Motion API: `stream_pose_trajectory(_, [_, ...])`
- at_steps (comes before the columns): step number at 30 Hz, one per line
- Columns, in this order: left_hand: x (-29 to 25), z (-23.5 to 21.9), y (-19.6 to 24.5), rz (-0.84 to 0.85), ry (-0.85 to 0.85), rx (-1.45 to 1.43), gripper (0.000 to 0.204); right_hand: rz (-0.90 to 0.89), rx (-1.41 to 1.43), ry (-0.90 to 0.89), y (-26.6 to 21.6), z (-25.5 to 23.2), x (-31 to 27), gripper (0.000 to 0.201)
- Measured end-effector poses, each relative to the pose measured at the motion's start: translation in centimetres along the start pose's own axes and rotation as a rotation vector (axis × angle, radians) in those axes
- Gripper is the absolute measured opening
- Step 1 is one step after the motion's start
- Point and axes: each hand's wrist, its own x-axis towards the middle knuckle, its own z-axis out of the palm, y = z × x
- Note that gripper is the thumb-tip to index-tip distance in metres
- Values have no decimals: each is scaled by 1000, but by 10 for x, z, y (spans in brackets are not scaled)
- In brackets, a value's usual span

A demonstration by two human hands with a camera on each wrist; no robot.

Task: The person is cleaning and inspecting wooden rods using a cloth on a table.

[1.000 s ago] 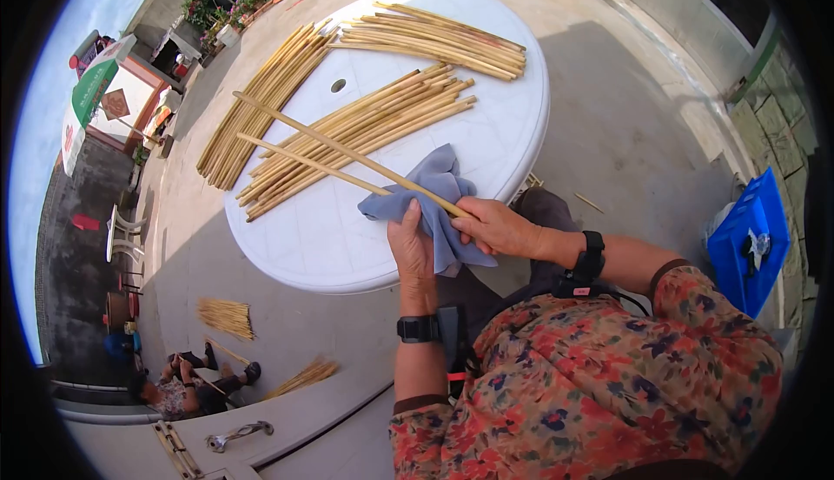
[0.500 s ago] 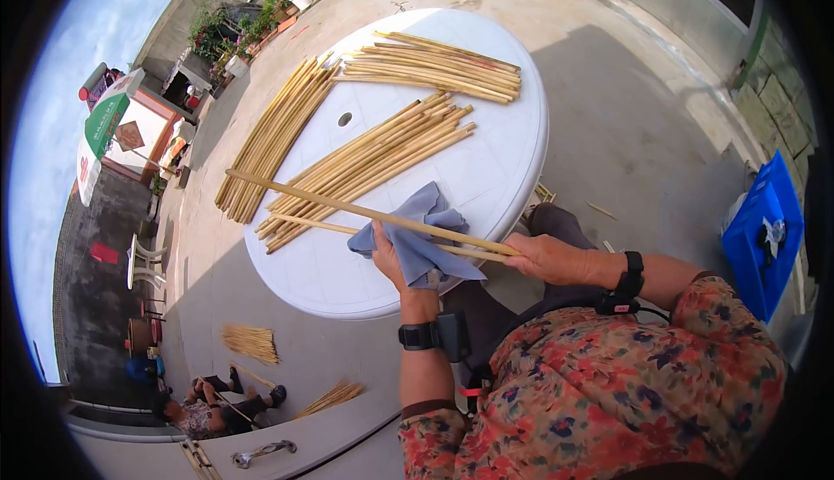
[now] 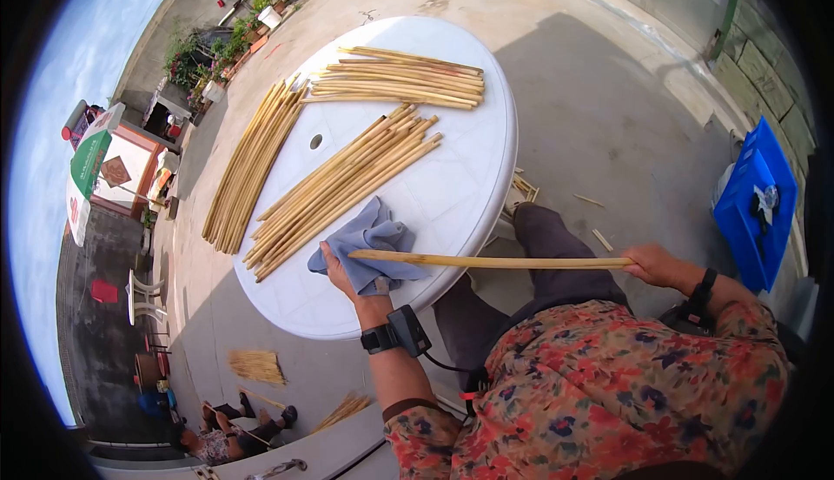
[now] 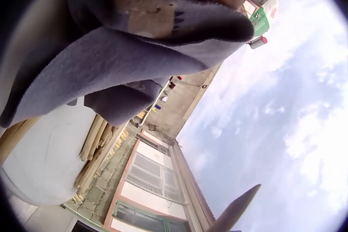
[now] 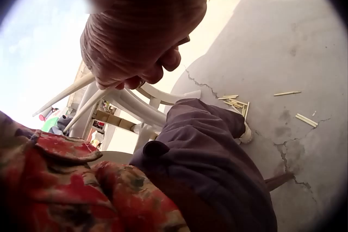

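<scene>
Step in hand: wiping one bamboo stick (image 3: 495, 262) through a grey cloth (image 3: 369, 241); judged mid-stroke, the stick drawn nearly out.
Left hand (image 3: 343, 273): clasps the cloth round the stick's tip, at the white table (image 3: 469, 176) edge, 6 o'clock.
Right hand (image 3: 653, 263): grips the stick's far end, out at 3 o'clock.
Stick: level, spanning both hands, above the lap.
Table stock: stick bundles (image 3: 347, 180) at 12 and 10 o'clock.
Next move calls for: a steady, straight pull with firm cloth pressure.

Floral red-orange sleeves (image 3: 608, 393), dark trousers (image 3: 556, 263), black strapped wrist cameras (image 3: 395, 334) (cable trailing from left one).
</scene>
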Motion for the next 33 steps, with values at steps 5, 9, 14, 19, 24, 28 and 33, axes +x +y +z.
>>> stream_pose_trajectory(5, [8, -7, 18, -3, -177, -91, 50, 161, 104, 88, -1, -10, -29, 19])
stream_pose_trajectory(9, [-26, 7, 6, -201, -285, -197, 54, 96, 624, 125, -30, 4, 27, 26])
stream_pose_trajectory(14, [-38, 7, -13, -189, -305, -183, 45, 107, 961, -53, -102, 1, 123, 33])
stream_pose_trajectory(19, [-49, 9, -18, -151, -247, -170, 42, 189, 1261, -555, -166, 4, 187, 36])
stream_pose_trajectory(24, [-55, 15, -13, -330, -410, -379, 44, 292, 1402, -797, -187, 32, 219, 36])
stream_pose_trajectory(28, [-46, 18, -22, -254, -379, -373, 50, 316, 1483, -842, -192, 39, 216, 37])
stream_pose_trajectory(33, [-47, 36, -23, -112, -333, -143, 46, 283, 1359, -737, -177, 21, 200, 38])
